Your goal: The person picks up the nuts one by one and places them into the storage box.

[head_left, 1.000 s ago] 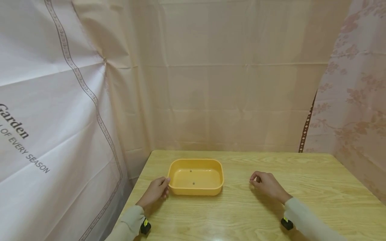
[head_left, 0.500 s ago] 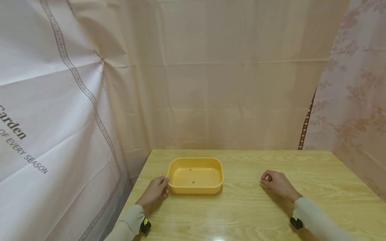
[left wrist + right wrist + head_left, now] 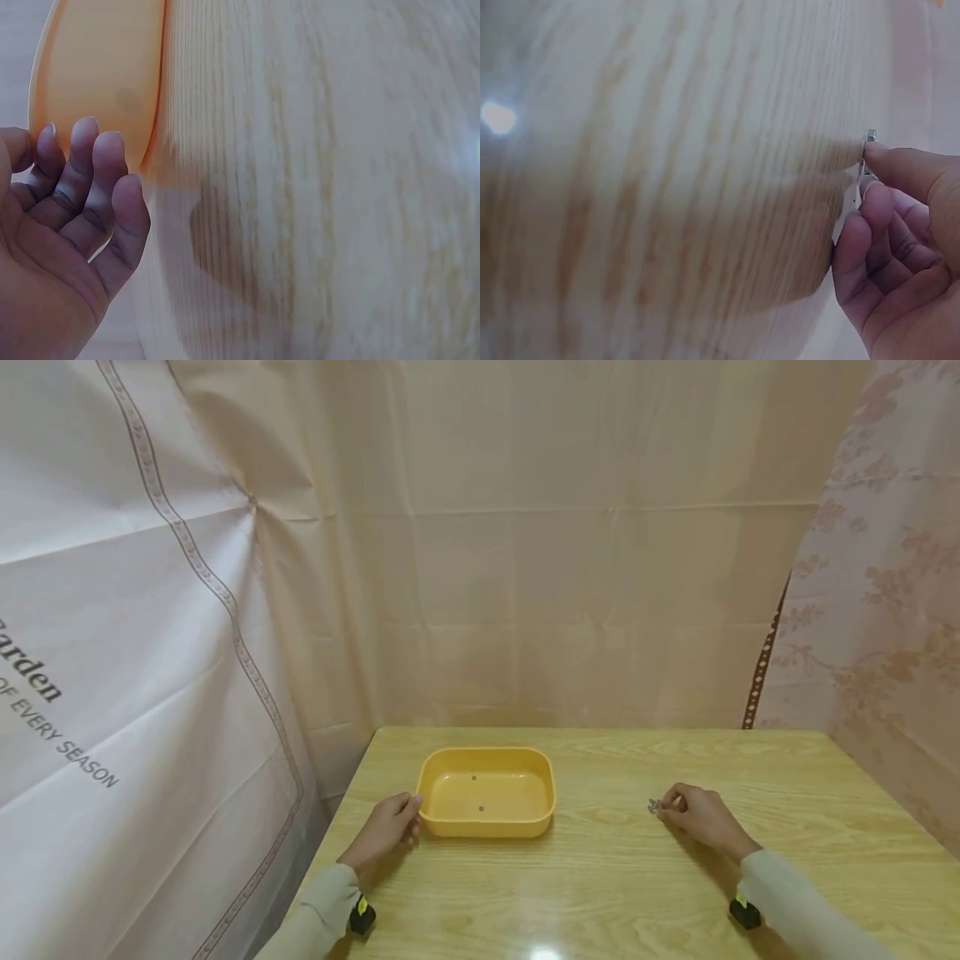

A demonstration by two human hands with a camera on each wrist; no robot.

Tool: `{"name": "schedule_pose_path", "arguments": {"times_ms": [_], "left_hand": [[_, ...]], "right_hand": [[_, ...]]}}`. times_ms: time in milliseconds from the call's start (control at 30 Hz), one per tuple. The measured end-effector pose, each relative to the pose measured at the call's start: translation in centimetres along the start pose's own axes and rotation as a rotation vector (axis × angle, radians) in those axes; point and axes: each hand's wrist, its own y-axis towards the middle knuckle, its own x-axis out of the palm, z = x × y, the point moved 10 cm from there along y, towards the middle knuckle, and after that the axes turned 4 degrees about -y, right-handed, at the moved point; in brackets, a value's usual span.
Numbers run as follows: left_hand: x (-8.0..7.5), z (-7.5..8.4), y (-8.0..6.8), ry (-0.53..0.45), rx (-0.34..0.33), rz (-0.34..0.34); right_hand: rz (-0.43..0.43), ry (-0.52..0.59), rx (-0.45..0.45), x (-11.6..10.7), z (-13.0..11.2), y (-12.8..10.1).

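Note:
A yellow rectangular tray (image 3: 487, 828) stands on the wooden table, left of the middle. Inside it lie two small grey metal nuts (image 3: 474, 778), set apart. My left hand (image 3: 384, 831) pinches the tray's left rim between thumb and forefinger; its other fingers are loosely bent beside the tray wall in the left wrist view. On the right, my right hand (image 3: 705, 818) is at a small cluster of metal nuts (image 3: 652, 807) on the table. Its thumb and forefinger pinch at the nuts, one silver nut (image 3: 871, 135) showing beyond the thumb tip. The fingertips partly hide the rest.
The wooden table (image 3: 525, 893) reaches back to a beige curtain (image 3: 510, 610). A white printed curtain (image 3: 150, 693) hangs along the left side, and a flowered curtain (image 3: 885, 635) on the right. Both wrists wear a black camera.
My right hand has moved right, away from the tray, and the metal nuts now show at its fingertips. The left hand has stayed at the tray's rim.

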Motion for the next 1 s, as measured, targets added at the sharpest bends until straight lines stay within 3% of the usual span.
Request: {"name": "schedule_pose_path", "arguments": {"times_ms": [433,733,1000], "left_hand": [[0.15,0.01,0.01,-0.015,0.003,-0.002],[0.03,-0.16,-0.09,-0.015,0.008,0.006],[0.03,-0.03,-0.04,-0.018,0.007,0.005]], "right_hand": [[0.007,-0.004,0.005,-0.17,0.15,-0.23],[-0.034,0.071,0.081,0.03,0.95,-0.4],[-0.045,0.072,0.058,-0.04,0.62,-0.18]]}}
